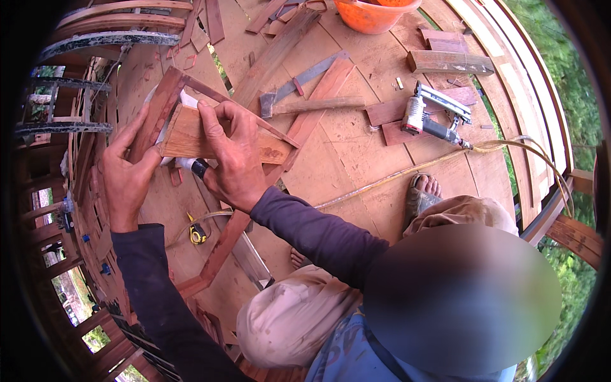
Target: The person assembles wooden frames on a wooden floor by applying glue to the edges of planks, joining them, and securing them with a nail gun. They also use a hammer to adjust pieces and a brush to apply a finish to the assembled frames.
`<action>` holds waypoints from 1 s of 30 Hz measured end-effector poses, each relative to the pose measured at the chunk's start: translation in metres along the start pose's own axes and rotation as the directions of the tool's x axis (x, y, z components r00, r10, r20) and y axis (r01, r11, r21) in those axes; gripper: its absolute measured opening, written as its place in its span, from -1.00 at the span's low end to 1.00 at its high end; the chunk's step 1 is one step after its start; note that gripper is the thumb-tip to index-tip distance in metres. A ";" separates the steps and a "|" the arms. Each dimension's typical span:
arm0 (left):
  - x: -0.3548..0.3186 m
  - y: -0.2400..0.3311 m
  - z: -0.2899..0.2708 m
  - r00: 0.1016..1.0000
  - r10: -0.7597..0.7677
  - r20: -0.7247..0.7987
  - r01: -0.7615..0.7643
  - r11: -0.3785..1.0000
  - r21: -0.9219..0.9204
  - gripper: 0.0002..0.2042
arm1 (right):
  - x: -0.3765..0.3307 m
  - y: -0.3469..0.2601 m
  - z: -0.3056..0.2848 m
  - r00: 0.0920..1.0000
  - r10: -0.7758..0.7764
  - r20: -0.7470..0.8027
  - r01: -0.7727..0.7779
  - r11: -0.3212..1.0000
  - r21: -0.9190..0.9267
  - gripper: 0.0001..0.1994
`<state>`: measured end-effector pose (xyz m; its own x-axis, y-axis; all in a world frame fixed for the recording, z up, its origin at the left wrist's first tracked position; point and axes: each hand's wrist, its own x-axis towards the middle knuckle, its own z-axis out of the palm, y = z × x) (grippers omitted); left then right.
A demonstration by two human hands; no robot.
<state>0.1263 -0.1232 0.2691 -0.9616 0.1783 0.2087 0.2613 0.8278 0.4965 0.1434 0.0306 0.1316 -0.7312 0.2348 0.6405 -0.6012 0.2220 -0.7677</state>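
We look down on a plank floor [344, 162] strewn with timber, and the largest thing being worked on is a reddish wooden frame [158, 113], at the left on the far side of us, one side meeting the next at an angle. A hose [394, 176] crosses the floor to the right, and a reddish plank [312, 130] lies just beyond the frame, under the handle of a wooden-handled tool [321, 106]. At the far edge we see an orange tub [369, 16]; to the right, a nail gun [417, 114] lies joined to the hose, out of our hands. The short board [184, 135], lighter brown, sits at the frame's far-left corner, close along its far side. Our right hand [238, 149] has its grip closed on that board, thumb and fingers pressing it from above; our left hand [130, 169] has its grip wrapped around the frame's left side, thumb at the board's end. Under the right hand is something black and white that we cannot make out. Smallest, a yellow-and-black tape measure [198, 234] lies nearer us. We judge the work partway: the frame's outline seems put together, while the board looks only held in place, so lining it up and fixing it are probably left, though we cannot see whether any fastener is in.
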 end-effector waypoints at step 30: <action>0.005 0.002 -0.006 0.998 0.009 0.068 0.010 0.964 -0.266 -0.28 | 0.001 0.014 0.010 1.000 -0.017 -0.007 0.016 0.997 -0.082 -0.03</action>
<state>0.1225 -0.1242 0.2757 -0.9628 0.2212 0.1551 0.2648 0.6586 0.7044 0.1309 0.0249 0.1215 -0.7186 0.2375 0.6536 -0.5848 0.3023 -0.7528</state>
